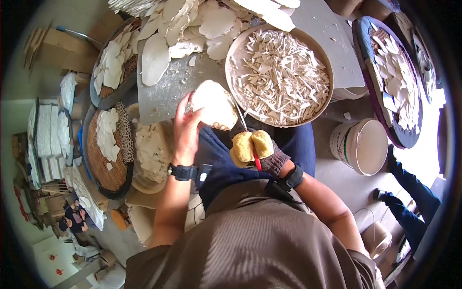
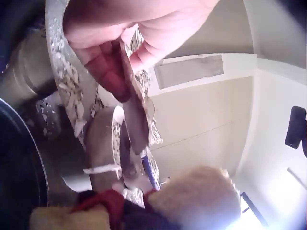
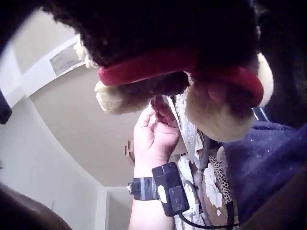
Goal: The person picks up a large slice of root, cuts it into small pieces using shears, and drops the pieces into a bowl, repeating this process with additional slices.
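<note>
My bare left hand (image 1: 185, 135) pinches a flat, pale, rounded piece (image 1: 211, 103) by its left side, over the lap. In the left wrist view the fingers (image 2: 103, 76) and thumb grip the piece (image 2: 136, 115), seen edge-on. My right hand (image 1: 276, 161), in a dark knitted glove, grips red-handled scissors (image 1: 257, 160), with thick yellow padding (image 1: 245, 146) around the fingers. The blades point up beside the piece's right edge; whether they touch it I cannot tell. Red handles (image 3: 144, 66) show under the dark glove (image 3: 158, 33) in the right wrist view.
A round tray (image 1: 328, 72) of pale cut strips stands ahead on a metal table (image 1: 175, 72), beside stacked flat pieces (image 1: 216, 24). Round racks (image 1: 108, 173) with more pieces lie left and right. A white bucket (image 1: 344, 144) stands right; another person's legs (image 1: 409, 197) are beyond.
</note>
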The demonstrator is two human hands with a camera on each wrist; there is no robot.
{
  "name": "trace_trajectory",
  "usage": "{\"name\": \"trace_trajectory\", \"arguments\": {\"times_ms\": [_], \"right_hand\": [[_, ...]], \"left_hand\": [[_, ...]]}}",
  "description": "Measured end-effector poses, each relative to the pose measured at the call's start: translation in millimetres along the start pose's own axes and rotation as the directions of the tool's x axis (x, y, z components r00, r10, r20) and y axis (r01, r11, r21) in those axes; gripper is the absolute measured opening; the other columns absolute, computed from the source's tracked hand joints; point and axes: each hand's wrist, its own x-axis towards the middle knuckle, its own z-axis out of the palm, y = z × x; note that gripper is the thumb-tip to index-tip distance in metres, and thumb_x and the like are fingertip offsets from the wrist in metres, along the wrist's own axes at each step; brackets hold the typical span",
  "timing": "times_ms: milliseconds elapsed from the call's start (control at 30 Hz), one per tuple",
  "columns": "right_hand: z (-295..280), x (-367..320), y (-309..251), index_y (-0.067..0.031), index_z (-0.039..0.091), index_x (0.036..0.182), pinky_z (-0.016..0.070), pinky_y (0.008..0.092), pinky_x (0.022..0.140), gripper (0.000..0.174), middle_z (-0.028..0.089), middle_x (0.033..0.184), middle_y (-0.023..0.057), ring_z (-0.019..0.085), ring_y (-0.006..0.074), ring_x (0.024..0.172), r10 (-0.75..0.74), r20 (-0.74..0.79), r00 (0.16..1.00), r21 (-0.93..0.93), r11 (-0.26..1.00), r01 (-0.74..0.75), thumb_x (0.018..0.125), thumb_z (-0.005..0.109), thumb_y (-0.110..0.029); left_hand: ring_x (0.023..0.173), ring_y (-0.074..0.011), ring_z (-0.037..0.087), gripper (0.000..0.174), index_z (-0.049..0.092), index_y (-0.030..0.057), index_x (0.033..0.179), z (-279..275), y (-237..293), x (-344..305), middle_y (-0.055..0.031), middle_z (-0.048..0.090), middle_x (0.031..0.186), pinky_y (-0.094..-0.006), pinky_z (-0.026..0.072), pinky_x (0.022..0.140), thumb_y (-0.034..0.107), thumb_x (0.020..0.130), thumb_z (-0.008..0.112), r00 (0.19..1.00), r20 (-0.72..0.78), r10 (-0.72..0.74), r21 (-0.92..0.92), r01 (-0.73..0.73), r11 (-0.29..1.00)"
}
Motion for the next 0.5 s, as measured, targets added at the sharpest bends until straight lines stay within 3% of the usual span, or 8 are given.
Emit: {"name": "trace_trajectory", "arguments": {"times_ms": [100,167,233,300,400,467,500], "right_hand": [[1,0,-9,-0.0025,0.057,0.111,0.0486,0.0329,0.089,0.025,0.063,0.108,0.0097,0.062,0.0201,0.099,0.008,0.013,1.0,-0.076,0.997,-0.007,0.089,0.058,-0.014],[2,0,-6,-0.0054,0.061,0.105,0.0487,0.0321,0.085,0.025,0.065,0.099,0.01,0.063,0.0229,0.094,-0.034,-0.02,0.999,-0.209,0.977,0.029,0.082,0.064,-0.015],[2,-2,-5,-0.0052,0.061,0.105,0.049,0.0318,0.084,0.023,0.065,0.1,0.01,0.063,0.0223,0.094,0.057,-0.032,0.998,0.153,0.987,-0.052,0.083,0.064,-0.014],[1,-2,-3,-0.005,0.061,0.105,0.0493,0.0317,0.084,0.023,0.065,0.1,0.0101,0.063,0.022,0.094,0.071,-0.029,0.997,0.253,0.965,-0.062,0.084,0.063,-0.013],[3,1,-14,-0.0048,0.061,0.105,0.0494,0.0316,0.083,0.023,0.066,0.1,0.0103,0.064,0.022,0.093,0.067,-0.039,0.997,0.174,0.983,-0.06,0.084,0.064,-0.014],[7,-2,-30,-0.0047,0.061,0.105,0.0493,0.0316,0.083,0.024,0.066,0.099,0.0102,0.064,0.0217,0.093,0.178,-0.039,0.983,0.336,0.929,-0.154,0.083,0.064,-0.015],[7,-2,-28,-0.0048,0.061,0.105,0.0492,0.0315,0.083,0.024,0.066,0.099,0.0101,0.063,0.0213,0.094,0.097,-0.055,0.994,0.176,0.981,-0.086,0.084,0.064,-0.016]], "left_hand": [[0.111,-0.019,0.054,0.061,0.03,0.0043,0.14,9,-24,1,-0.0115,0.049,0.128,-0.0315,0.0499,0.088,-0.001,0.085,0.058,0.975,-0.035,0.218,0.022,-0.217,0.976],[0.111,-0.0187,0.054,0.064,0.028,0.0051,0.141,11,-27,1,-0.0111,0.048,0.129,-0.0318,0.0501,0.089,-0.002,0.085,0.058,0.98,-0.007,0.197,0.088,-0.196,0.977],[0.111,-0.0184,0.054,0.066,0.026,0.006,0.141,13,-24,3,-0.0102,0.047,0.13,-0.0317,0.0499,0.089,-0.003,0.084,0.058,0.991,0.032,0.134,0.057,-0.135,0.989],[0.111,-0.0184,0.054,0.067,0.026,0.0061,0.141,14,-19,2,-0.01,0.048,0.129,-0.0317,0.0501,0.089,-0.003,0.084,0.058,0.995,0.059,0.077,0.036,-0.079,0.996],[0.11,-0.0185,0.055,0.067,0.026,0.0065,0.141,17,-14,3,-0.0099,0.048,0.129,-0.0312,0.051,0.088,-0.003,0.083,0.058,0.997,0.075,0.017,0.031,-0.019,0.999],[0.11,-0.0185,0.055,0.067,0.026,0.0069,0.142,16,-12,3,-0.01,0.048,0.129,-0.0307,0.0517,0.086,-0.003,0.083,0.058,0.997,0.078,-0.022,0.032,0.019,0.999],[0.11,-0.0186,0.055,0.068,0.025,0.0071,0.142,14,-10,4,-0.0101,0.048,0.129,-0.0305,0.0521,0.086,-0.003,0.083,0.058,0.996,0.083,-0.045,0.03,0.043,0.999]]}}
